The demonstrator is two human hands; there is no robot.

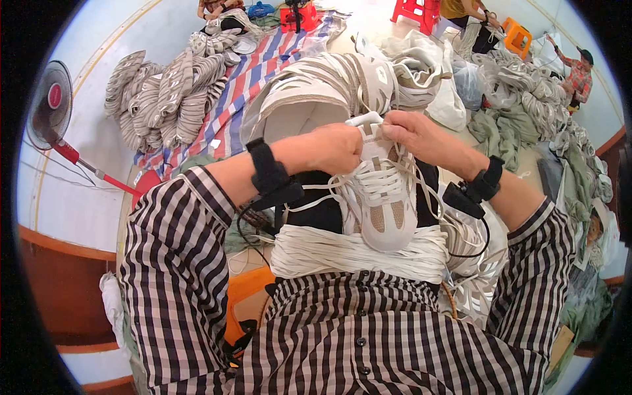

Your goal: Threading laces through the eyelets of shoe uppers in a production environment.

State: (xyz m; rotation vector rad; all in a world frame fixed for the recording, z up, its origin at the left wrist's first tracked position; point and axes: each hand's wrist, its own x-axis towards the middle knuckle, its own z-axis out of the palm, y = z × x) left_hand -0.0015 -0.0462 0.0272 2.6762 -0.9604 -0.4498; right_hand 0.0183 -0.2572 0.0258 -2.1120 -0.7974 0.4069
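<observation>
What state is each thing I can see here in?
Shoe: toe pointing down the picture
Shoelace: threaded, slack at both sides
Left hand: closed, at the shoe
Right hand: closed, at the shoe
White lace bundle: gathered, unthreaded
Fan: upright; running unclear
Striped sheet: spread out

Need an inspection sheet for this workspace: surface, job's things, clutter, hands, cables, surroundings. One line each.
Surface: dark-clothed lap, white lace bundle across it.
Job's things: pale shoe, toe toward the wearer, laces threaded, overlapping the bundle.
Clutter: stacked shoe uppers on a striped sheet; green cloth at right.
Hands: left hand and right hand grip the shoe's tongue end; left fingertips hidden.
Cables: black left-wrist cable and right-wrist cable, both slack.
Surroundings: fan at left; other people in the background.
</observation>
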